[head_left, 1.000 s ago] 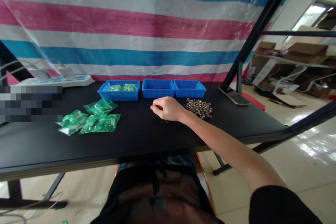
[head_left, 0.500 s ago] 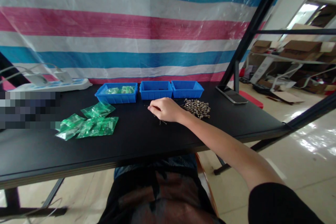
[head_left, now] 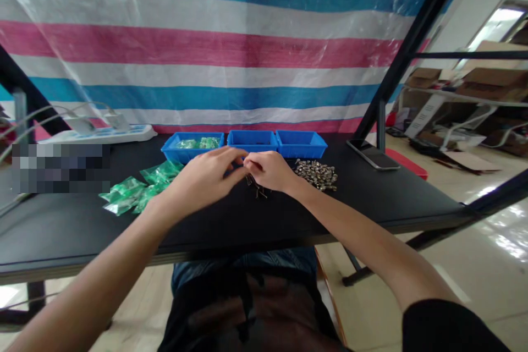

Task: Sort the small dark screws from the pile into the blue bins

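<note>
My right hand (head_left: 269, 170) rests on the black table (head_left: 371, 203), fingers curled in a pinch over a few thin metal pins (head_left: 256, 187). My left hand (head_left: 204, 179) reaches in from the left, its fingertips pinched and meeting the right hand's fingertips. What the pinched fingers hold is too small to make out. A heap of small metal parts (head_left: 317, 173) lies just right of my right hand. Green plastic packets (head_left: 136, 190) lie left of my left hand.
Three blue bins (head_left: 247, 143) stand in a row behind my hands; the left one holds green packets. A phone (head_left: 373, 154) lies at the right rear, a white power strip (head_left: 103, 133) at the left rear. A black frame post (head_left: 412, 38) slants up on the right.
My left hand has come into view from the lower left and met the right hand's fingertips. The right hand has stayed in place over the pins.
</note>
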